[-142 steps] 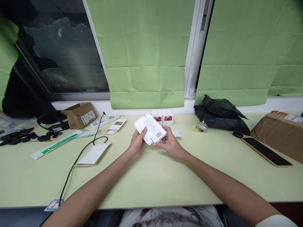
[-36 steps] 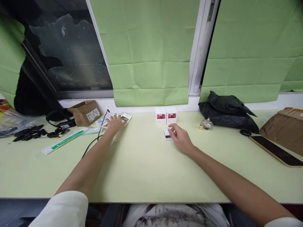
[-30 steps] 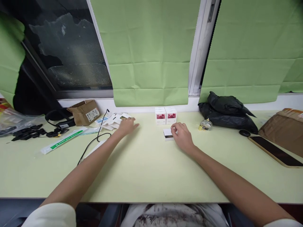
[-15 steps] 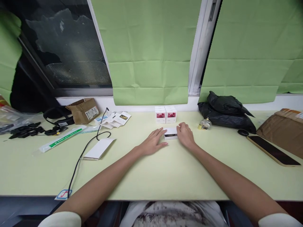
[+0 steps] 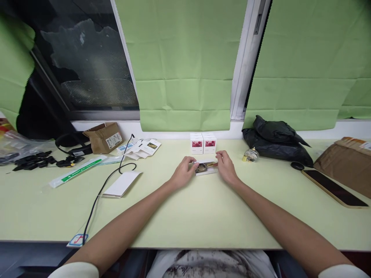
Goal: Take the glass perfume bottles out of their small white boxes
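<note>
At centre frame, the narrowly curled left hand (image 5: 184,171) meets a round dark item (image 5: 201,168) over a white tray (image 5: 206,173); the half-curled right hand (image 5: 227,168) is at its right end. Whether either grips is unclear; steadying the tray should help.

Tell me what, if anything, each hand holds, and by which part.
The left hand is at the left end of the small white box, the right hand at its right end; whether either grips anything cannot be told.
</note>
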The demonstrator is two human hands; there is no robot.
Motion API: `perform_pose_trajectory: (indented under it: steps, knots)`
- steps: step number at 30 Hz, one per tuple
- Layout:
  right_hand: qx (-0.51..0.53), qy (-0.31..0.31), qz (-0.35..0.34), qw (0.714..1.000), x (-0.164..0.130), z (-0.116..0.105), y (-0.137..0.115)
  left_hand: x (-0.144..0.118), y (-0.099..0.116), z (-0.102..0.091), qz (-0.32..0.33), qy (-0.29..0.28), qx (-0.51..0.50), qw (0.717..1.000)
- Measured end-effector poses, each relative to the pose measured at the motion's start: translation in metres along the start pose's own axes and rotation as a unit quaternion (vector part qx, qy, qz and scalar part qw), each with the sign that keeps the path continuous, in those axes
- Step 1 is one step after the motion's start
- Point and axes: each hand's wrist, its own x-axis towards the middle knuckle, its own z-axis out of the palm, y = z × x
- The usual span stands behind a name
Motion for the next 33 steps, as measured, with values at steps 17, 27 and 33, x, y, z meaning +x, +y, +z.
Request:
perform_pose_trajectory:
  steps: [17, 27, 33]
  knots:
    - [-0.044, -0.201, -0.164, 0.965, -0.007, 0.008, -0.006, 0.012, -0.033, -0.02, -0.171, 0.101, -0.136, 0.971]
    - [-0.062, -0.312, -0.149, 0.936, -0.008, -0.008, -0.008, -0.003, -0.011, -0.017, 0.042, 0.007, 0.041, 0.998]
    - [-0.077, -0.282, -0.146, 0.945, -0.014, 0.0, -0.011, -0.006, -0.002, -0.019, 0.026, -0.036, -0.011, 0.999]
